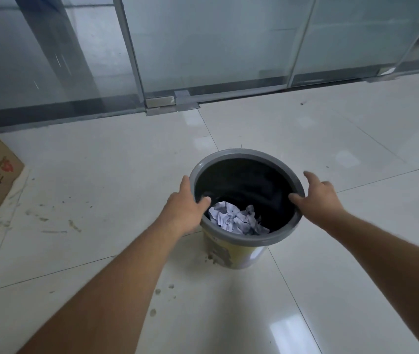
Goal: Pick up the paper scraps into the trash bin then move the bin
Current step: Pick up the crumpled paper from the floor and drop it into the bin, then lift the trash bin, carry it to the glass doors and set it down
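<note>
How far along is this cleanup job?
Scraps look done: crumpled paper scraps lie inside the trash bin, and no loose paper shows on the floor. In hand: left hand and right hand each hold the bin's grey rim, thumbs inside. To do: moving the bin.

- The light was soft and cool, with white glare patches on the glossy floor point(290, 333).
- The trash bin point(248, 152) was dark inside.
- Wide-angle distortion bent the glass wall point(203, 47) frames.
</note>
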Available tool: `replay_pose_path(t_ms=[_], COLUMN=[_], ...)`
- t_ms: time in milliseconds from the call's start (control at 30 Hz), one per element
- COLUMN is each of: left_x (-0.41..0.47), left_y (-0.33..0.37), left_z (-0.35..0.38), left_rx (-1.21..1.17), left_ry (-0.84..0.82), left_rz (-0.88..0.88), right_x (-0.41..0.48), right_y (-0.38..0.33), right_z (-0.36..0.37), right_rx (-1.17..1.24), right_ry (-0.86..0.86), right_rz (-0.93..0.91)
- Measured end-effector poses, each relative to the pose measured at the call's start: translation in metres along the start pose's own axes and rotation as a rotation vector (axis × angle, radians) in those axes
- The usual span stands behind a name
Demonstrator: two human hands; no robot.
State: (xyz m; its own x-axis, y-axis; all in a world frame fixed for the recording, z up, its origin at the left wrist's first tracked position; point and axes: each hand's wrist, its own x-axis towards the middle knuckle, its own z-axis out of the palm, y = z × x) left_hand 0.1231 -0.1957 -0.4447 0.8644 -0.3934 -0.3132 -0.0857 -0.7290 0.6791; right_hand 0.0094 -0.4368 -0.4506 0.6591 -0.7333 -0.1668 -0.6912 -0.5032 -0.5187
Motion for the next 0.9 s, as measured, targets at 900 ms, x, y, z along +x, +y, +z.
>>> replay_pose_path(t_ms=[900], left_x=[-0.117], left_y=[0.190], left_z=[-0.236], left_rx=[-0.045], left_ry=[0.132], left_rz=[-0.158], right_x=[-0.070], right_y=[-0.197], right_z=[-0.239], right_rx=[0.037], right_ry=[-0.148], right_rz=[-0.119])
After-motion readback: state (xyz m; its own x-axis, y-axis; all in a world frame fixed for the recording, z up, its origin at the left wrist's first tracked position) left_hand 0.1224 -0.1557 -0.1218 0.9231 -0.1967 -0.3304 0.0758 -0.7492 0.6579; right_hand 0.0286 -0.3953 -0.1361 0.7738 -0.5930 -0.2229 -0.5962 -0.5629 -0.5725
